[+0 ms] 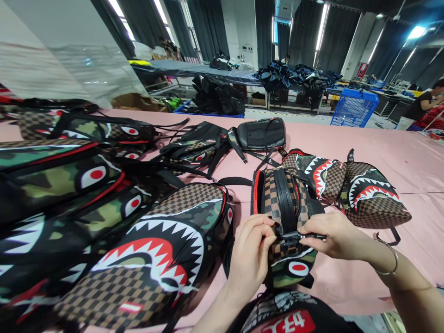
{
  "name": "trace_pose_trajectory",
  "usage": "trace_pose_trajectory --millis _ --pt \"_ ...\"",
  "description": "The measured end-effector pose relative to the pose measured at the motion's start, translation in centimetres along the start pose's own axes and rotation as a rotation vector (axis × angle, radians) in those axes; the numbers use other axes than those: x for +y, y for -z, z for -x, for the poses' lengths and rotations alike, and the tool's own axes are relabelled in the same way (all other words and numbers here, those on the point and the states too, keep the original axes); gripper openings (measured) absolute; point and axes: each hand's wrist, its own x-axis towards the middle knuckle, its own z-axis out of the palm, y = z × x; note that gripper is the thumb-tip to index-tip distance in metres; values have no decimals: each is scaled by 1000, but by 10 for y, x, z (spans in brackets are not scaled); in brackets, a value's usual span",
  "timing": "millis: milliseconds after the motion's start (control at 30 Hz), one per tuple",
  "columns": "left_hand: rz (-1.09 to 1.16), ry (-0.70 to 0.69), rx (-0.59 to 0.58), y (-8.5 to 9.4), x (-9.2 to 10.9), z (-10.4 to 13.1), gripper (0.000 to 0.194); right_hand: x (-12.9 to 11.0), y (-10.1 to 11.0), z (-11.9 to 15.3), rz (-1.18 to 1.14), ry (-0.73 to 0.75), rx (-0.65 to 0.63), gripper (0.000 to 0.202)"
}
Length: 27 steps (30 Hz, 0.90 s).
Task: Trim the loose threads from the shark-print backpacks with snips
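A brown checkered backpack [274, 199] with a red-edged opening and a red-and-white eye lies in front of me on the pink table [412, 162]. Across its top runs a black strap [285, 203] with a black fitting [291, 238] at its near end. My left hand [255, 245] pinches the left side of this fitting, thumb and fingertips together. From the right, my right hand [333, 236] grips a thin black tool [315, 236], its tip at the fitting. What lies under the fingertips is hidden.
Piled shark-mouth backpacks [152, 259] cover the left side. More backpacks [373, 194] lie right and behind. Beyond the table are a blue crate [354, 107], a long bench [194, 68] with dark fabric, and a person [421, 106] at far right.
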Motion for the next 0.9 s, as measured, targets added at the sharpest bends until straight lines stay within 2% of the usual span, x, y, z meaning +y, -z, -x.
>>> trace_pose_trajectory --millis 133,200,333,400,500,600,667,733,800,900 --pt "199 -60 -10 13 -2 3 28 7 0 6 -71 -35 159 12" --pt "231 -111 -38 16 -3 6 35 10 1 10 -80 -64 175 12" --pt "177 -69 36 12 -7 9 18 13 3 18 -129 -72 125 13" --pt "122 -8 122 8 -10 11 9 13 3 20 -168 -65 104 13" --pt "50 108 199 4 -16 15 25 14 2 23 -209 -60 98 15" --pt "74 225 190 3 -21 20 28 14 0 23 -229 -62 108 15" --pt "112 313 169 2 -23 24 36 13 -2 22 -248 -69 121 16" --pt "147 432 136 1 -24 30 43 13 -3 21 -266 -84 140 17" --pt "191 570 121 0 -25 35 42 13 -4 18 -273 -98 163 18" --pt "248 717 203 0 -27 43 37 10 -4 15 -280 -119 183 19"
